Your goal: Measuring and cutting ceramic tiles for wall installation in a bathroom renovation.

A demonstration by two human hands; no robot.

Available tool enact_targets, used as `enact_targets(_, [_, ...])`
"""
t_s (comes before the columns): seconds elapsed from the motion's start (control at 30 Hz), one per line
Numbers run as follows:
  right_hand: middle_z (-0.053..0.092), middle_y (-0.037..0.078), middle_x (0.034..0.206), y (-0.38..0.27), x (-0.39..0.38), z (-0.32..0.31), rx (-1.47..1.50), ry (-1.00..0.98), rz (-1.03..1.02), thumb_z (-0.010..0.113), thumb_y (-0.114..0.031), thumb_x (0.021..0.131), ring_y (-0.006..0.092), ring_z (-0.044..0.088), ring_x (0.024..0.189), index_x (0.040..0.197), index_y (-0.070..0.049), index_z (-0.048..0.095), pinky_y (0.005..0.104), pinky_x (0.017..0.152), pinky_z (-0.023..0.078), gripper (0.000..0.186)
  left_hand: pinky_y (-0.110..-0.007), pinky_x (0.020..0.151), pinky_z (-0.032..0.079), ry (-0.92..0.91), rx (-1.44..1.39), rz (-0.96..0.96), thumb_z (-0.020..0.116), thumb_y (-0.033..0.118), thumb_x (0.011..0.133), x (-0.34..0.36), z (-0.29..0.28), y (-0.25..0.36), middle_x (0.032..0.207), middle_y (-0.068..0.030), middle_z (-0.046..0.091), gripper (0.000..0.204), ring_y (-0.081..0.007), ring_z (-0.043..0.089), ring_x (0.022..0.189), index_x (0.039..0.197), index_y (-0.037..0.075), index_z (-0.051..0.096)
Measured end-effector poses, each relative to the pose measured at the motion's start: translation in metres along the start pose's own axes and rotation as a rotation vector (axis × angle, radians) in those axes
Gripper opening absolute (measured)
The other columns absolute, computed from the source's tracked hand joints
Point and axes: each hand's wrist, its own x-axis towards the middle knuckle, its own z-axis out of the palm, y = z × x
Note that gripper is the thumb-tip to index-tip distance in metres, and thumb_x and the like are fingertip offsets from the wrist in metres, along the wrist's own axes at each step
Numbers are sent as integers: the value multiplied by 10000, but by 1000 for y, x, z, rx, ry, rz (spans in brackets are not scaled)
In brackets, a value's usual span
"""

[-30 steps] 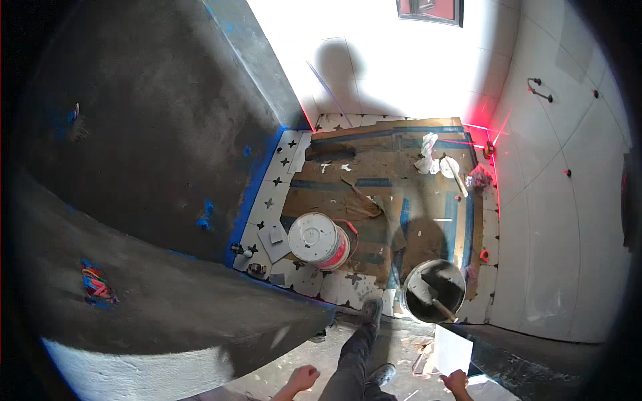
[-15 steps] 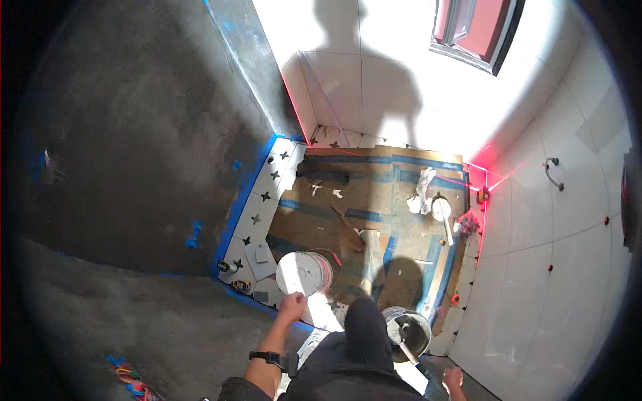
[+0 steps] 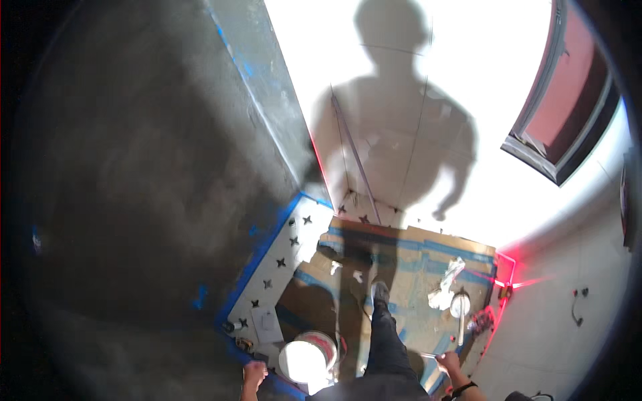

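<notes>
My left hand (image 3: pixel 254 374), fingers curled in and apparently holding nothing, hangs at the lower edge, just left of a white bucket (image 3: pixel 301 362) in bright light. On the other side my right hand (image 3: pixel 449 362) is closed, and a dark band circles that wrist. A thin pale strip (image 3: pixel 421 354) runs up to its fingers; whether it is held or lies on the floor behind, I cannot tell. My leg (image 3: pixel 386 344) reaches forward, its shoe (image 3: pixel 380 292) over the taped brown floor covering (image 3: pixel 418 281).
White tiles (image 3: pixel 267 284) with dark cross-shaped spacers edge the left side. A crumpled white cloth (image 3: pixel 447 284) and a small white tub (image 3: pixel 460 305) with a long handle lie at right. A laser level (image 3: pixel 506 292) casts red lines by the wall. A pole (image 3: pixel 354 157) leans at the back.
The view has shifted toward the back wall and window as I step forward. My left hand has dropped away from the bucket; my right has swung up and forward. The mortar bucket has left clear view.
</notes>
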Motion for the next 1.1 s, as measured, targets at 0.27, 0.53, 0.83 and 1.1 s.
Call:
enact_targets(0.27, [698,237,974,-532,418,-218,88,186,-697,683,-480,817,442,664,945,906,-45,713,526,814,529,446,-242,464,421,-124,-551,-43,651,221,941,-10,-10,50,762,-38,633,185,-130,569,567,1038,65,652])
enact_targets(0.53, [590,246,1272,-898,525,-317,193,446,-572,711,-441,820,395,594,1161,1307,-17,533,509,948,507,670,-354,568,437,369,686,176,546,200,1011,-30,14,59,697,-41,594,194,-176,522,590,923,50,634])
enact_targets(0.83, [637,233,979,-865,457,-282,608,764,-463,445,-154,1005,469,610,887,1024,8,584,536,745,480,215,-426,884,496,-63,590,264,582,328,1009,247,39,318,1133,-202,671,440,-362,628,1086,1305,3,604])
enact_targets(1.1, [566,146,838,-861,181,-371,4,748,-1005,724,-109,806,342,601,719,1201,-43,544,449,602,474,440,-279,750,518,-861,-1,988,689,297,968,202,240,776,1139,-100,664,518,-127,645,871,1334,-19,504])
